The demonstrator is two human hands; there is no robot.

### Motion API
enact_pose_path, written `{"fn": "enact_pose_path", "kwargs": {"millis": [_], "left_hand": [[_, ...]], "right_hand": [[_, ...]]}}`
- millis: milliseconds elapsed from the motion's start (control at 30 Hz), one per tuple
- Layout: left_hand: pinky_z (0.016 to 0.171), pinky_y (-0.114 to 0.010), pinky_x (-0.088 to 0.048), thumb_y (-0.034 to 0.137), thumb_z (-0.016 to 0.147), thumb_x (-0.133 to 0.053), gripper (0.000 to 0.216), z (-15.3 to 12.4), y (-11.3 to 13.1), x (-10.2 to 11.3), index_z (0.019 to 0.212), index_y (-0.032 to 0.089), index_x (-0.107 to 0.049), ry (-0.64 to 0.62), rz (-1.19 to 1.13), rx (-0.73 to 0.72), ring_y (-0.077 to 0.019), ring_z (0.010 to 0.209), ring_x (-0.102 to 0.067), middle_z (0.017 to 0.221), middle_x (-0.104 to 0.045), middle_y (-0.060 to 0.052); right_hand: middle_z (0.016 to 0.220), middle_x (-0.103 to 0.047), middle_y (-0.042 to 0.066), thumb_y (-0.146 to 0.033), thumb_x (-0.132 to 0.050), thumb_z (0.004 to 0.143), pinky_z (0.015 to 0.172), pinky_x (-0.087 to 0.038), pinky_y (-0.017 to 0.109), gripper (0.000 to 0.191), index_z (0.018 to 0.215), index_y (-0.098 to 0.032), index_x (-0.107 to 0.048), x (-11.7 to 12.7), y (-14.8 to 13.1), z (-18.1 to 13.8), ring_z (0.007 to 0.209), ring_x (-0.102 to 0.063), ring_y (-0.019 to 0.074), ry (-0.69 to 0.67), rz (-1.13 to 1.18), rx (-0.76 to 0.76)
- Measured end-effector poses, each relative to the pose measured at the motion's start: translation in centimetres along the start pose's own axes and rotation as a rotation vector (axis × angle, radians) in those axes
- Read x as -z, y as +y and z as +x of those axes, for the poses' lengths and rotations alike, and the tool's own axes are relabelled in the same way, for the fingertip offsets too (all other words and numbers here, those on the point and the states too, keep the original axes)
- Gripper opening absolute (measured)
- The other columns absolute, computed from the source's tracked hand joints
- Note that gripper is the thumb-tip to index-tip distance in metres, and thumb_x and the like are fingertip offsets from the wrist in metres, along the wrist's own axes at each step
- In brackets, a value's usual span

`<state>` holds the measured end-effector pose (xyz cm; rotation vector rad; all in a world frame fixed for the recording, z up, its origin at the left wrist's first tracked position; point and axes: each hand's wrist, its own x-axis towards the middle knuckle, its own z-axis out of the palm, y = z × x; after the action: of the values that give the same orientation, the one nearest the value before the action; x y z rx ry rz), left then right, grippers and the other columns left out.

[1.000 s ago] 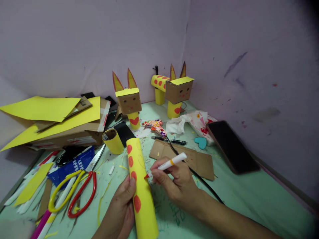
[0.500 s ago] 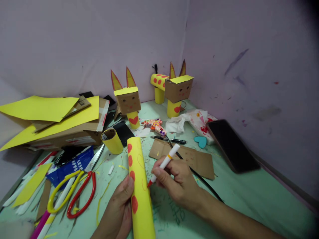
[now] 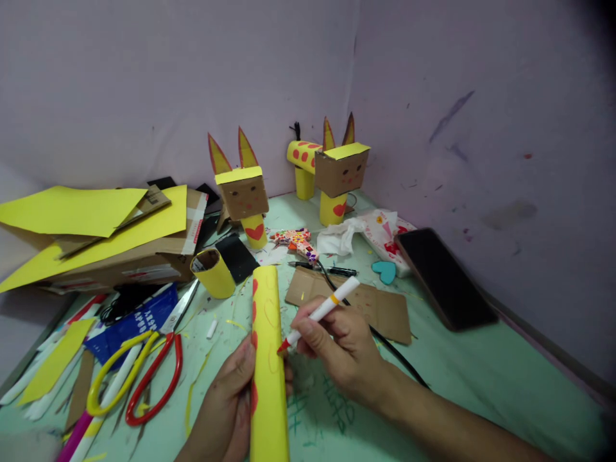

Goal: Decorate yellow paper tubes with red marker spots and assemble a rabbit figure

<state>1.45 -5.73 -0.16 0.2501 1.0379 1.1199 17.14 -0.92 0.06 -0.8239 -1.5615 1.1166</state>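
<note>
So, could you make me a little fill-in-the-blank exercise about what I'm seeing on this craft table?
1. The right hand holds a white marker with a ____ tip.
2. The left hand holds a long ____ paper-covered tube.
3. Low on its front, each eared figure shows a red ____.
4. The dark-screened phone lies toward the ____ side of the picture.

Missing words: red; yellow; heart; right.
</note>
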Motion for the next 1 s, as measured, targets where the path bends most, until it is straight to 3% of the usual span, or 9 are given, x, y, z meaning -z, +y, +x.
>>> {"fn": "enact_pose_path", "kwargs": {"millis": [100,267,400,500,567,633,700,800,1000], "left_hand": [[0.067,-0.036,-0.055,0.022,0.08,-0.06,0.023,0.0,0.2,0.2,0.099,0.011,-0.064,-0.022,0.026,-0.012,-0.0226,0.069,-0.067,0.082,-0.072,-0.012],[0.069,-0.03,-0.05,0.027,0.063,-0.075,0.042,-0.2,0.4,0.9,0.102,0.014,-0.065,-0.23,0.119,-0.056,-0.0212,0.073,-0.063,0.084,-0.069,-0.009],[0.068,-0.027,-0.048,0.023,0.056,-0.078,0.047,-0.5,0.5,0.7,0.1,0.016,-0.064,-0.224,0.197,-0.052,-0.0187,0.072,-0.06,0.081,-0.066,-0.006],[0.067,-0.028,-0.047,0.021,0.055,-0.077,0.048,-0.8,0.5,0.1,0.1,0.016,-0.064,-0.184,0.239,-0.061,-0.0195,0.072,-0.06,0.08,-0.066,-0.006],[0.065,-0.028,-0.047,0.018,0.052,-0.078,0.057,-1.1,0.3,-0.4,0.107,0.017,-0.061,-0.159,0.245,-0.083,-0.0201,0.073,-0.061,0.085,-0.067,-0.007],[0.062,-0.028,-0.047,0.016,0.049,-0.078,0.071,-1.2,0.1,-0.7,0.117,0.019,-0.056,-0.142,0.24,-0.092,-0.0207,0.074,-0.061,0.093,-0.068,-0.008],[0.062,-0.027,-0.047,0.015,0.049,-0.078,0.079,-1.3,0.0,-0.8,0.123,0.02,-0.051,-0.134,0.24,-0.089,-0.0208,0.074,-0.062,0.096,-0.068,-0.008],[0.065,-0.027,-0.047,0.014,0.053,-0.075,0.071,-1.1,0.0,-0.6,0.121,0.018,-0.054,-0.154,0.244,-0.077,-0.02,0.074,-0.061,0.088,-0.069,-0.007],[0.068,-0.028,-0.048,0.016,0.054,-0.074,0.06,-0.9,0.1,-0.5,0.112,0.018,-0.06,-0.167,0.245,-0.077,-0.0203,0.076,-0.06,0.086,-0.067,-0.007]], "right_hand": [[0.062,-0.058,-0.001,-0.029,-0.048,0.09,0.048,-0.043,0.021,0.019,0.079,-0.018,-0.058,-0.1,0.3,-0.1,0.051,-0.054,0.0098,0.043,0.112,-0.046],[0.059,-0.058,-0.002,-0.034,-0.052,0.088,0.047,-0.044,0.021,0.017,0.086,-0.019,-0.059,-0.2,0.2,0.2,0.049,-0.054,0.0098,0.171,0.196,-0.053],[0.071,-0.064,0.0,-0.037,-0.048,0.089,0.063,-0.052,0.028,0.017,0.095,-0.021,-0.053,-0.1,0.2,0.9,0.066,-0.062,0.0139,0.288,0.199,-0.195],[0.093,-0.064,0.003,-0.032,-0.067,0.074,0.078,-0.05,0.035,0.032,0.094,-0.023,-0.044,-0.3,0.5,1.3,0.087,-0.063,0.0177,0.18,0.283,-0.346],[0.095,-0.063,0.003,-0.024,-0.077,0.06,0.074,-0.051,0.034,0.05,0.094,-0.024,-0.04,-0.6,0.6,1.3,0.085,-0.063,0.0174,0.038,0.433,-0.462],[0.086,-0.063,0.0,-0.021,-0.08,0.055,0.063,-0.051,0.027,0.056,0.092,-0.023,-0.038,-0.9,0.5,1.2,0.075,-0.063,0.0149,-0.081,0.568,-0.568],[0.078,-0.062,-0.002,-0.022,-0.08,0.055,0.048,-0.048,0.021,0.056,0.091,-0.023,-0.037,-1.1,0.4,1.0,0.061,-0.061,0.0124,-0.14,0.654,-0.622],[0.073,-0.063,-0.003,-0.025,-0.08,0.055,0.034,-0.045,0.02,0.056,0.091,-0.023,-0.037,-1.3,0.5,0.9,0.046,-0.057,0.0111,-0.176,0.771,-0.609],[0.069,-0.064,-0.003,-0.023,-0.078,0.058,0.031,-0.044,0.019,0.047,0.089,-0.021,-0.043,-1.5,0.9,0.9,0.039,-0.054,0.0092,-0.204,0.817,-0.582]]}}
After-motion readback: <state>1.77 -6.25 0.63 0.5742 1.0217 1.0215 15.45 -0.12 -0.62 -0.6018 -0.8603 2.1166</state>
